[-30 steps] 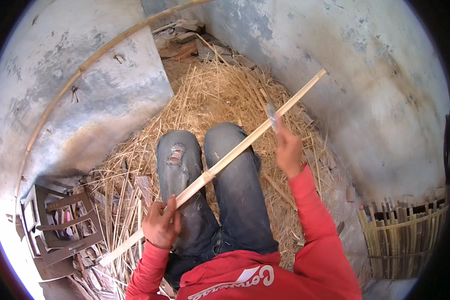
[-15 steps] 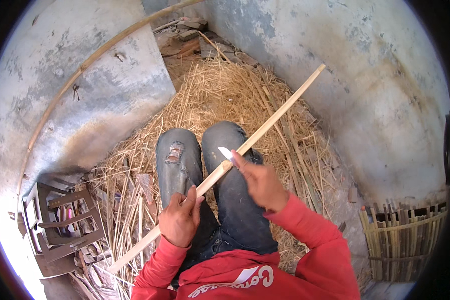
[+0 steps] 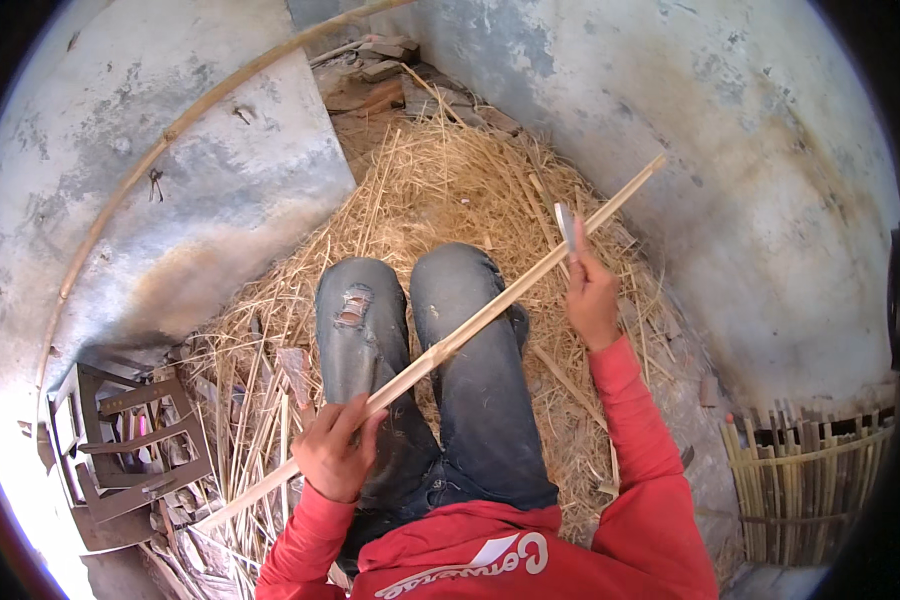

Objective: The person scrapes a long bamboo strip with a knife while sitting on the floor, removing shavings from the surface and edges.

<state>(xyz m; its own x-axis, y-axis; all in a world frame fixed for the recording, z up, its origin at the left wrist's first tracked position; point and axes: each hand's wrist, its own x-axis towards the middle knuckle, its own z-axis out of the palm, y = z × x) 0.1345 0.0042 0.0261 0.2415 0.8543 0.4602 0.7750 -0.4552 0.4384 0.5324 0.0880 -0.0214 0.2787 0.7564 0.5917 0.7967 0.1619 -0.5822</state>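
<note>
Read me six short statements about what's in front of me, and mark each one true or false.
1. The left grip holds the pale strip. True.
2. The right grip holds a hammer. False: it holds a knife.
3. The strip crosses over the jeans. True.
4. The sleeves are green. False: they are red.
5. Straw-like shavings lie beyond the knees. True.
6. The dark brown frame is at the right of the picture. False: it is at the left; a slatted basket is at the right.
</note>
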